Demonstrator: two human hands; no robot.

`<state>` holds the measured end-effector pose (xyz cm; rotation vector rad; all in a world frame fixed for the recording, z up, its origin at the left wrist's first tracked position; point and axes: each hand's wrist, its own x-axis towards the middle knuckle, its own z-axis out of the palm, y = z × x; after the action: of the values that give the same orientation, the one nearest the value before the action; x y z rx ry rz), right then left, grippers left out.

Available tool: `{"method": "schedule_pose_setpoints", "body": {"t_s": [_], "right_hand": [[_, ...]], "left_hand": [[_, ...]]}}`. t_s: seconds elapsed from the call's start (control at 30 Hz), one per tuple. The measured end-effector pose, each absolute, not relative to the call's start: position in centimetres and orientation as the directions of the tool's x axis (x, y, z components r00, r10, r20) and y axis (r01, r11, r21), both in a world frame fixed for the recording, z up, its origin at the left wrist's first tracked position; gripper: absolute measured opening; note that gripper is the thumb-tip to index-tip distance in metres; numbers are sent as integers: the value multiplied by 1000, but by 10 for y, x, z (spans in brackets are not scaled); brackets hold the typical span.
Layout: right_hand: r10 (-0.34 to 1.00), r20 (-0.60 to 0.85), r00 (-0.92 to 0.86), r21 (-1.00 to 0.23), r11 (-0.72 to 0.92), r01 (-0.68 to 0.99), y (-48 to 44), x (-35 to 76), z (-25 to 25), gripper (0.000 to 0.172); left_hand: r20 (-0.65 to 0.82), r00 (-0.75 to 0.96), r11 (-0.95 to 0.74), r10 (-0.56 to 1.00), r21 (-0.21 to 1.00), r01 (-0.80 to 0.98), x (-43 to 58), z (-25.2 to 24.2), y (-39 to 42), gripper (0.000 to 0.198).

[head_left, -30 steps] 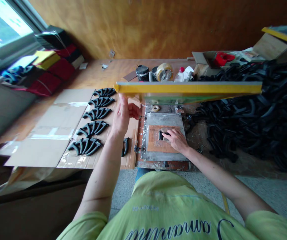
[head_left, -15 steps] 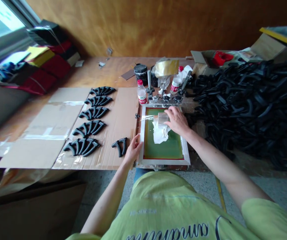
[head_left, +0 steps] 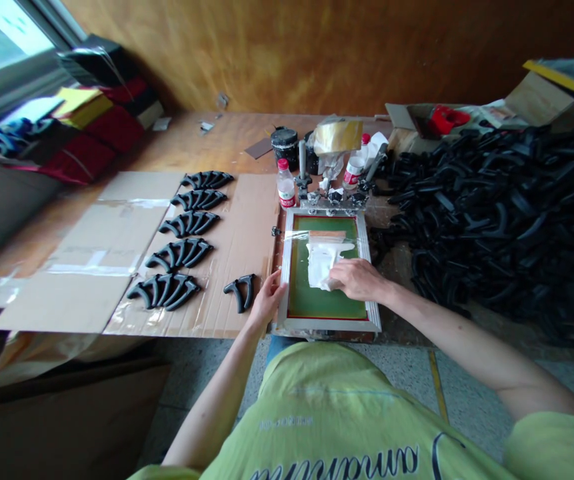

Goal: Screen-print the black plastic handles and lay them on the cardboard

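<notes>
My left hand [head_left: 268, 300] grips the left rail of an aluminium silk-screen frame [head_left: 327, 325], which lies flat with a green mesh. My right hand [head_left: 359, 280] presses on a smear of white ink [head_left: 319, 267] on the mesh, and a tan strip [head_left: 327, 235] lies above the smear. Whether that hand holds a tool is hidden. Left of the frame, a single black plastic piece [head_left: 240, 291] lies close to my left hand, beside several rows of similar forked pieces [head_left: 164, 291] on cardboard [head_left: 247, 220].
A large heap of black plastic pieces [head_left: 497, 220] lies right of the frame. Hinge clamps [head_left: 334, 197] hold the frame's far edge. Beyond them stand a plastic bottle [head_left: 286, 185] and a black paint can [head_left: 285, 147]. A wooden wall runs behind the table.
The raised screen frame has come down flat. My right hand has moved from the plate onto the ink, then towards me, and my left hand has dropped to the frame's left rail.
</notes>
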<state>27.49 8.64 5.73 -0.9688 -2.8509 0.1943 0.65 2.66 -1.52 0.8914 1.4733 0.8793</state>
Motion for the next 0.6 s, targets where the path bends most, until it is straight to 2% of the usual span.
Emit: {"method": "schedule_pose_setpoints", "body": {"t_s": [0.1,0.2,0.27,0.33,0.4,0.43,0.53,0.6], "right_hand": [[693,163,-703,-119,721,683,86,269,48,18],[638,233,-734,-47,762,646,67,269,33,27],[595,238,-768,-52,797,602,58,272,30,27],[615,230,-755,-99,786,610,61,272,36,20],[691,238,-683,-166,721,672,80,267,49,16],[738,252,-625,-204,672,711,92,264,56,20],[856,294,-426,-313,507,803,136,261,80,45],[901,331,-281,-387,401,830,161,277,92,52]], "left_hand": [[-444,-57,445,894,896,-7,8,-12,27,86],[-451,-72,449,889,892,-45,8,-12,26,91],[-449,-77,446,890,893,-53,8,-13,26,90],[-443,-76,440,894,897,-52,8,-12,25,89],[-432,-69,431,899,902,-33,6,-9,25,87],[-425,-62,425,903,905,-16,5,-5,26,85],[-398,-50,399,916,917,10,2,15,28,82],[-366,-52,365,929,930,-32,1,35,32,77]]}}
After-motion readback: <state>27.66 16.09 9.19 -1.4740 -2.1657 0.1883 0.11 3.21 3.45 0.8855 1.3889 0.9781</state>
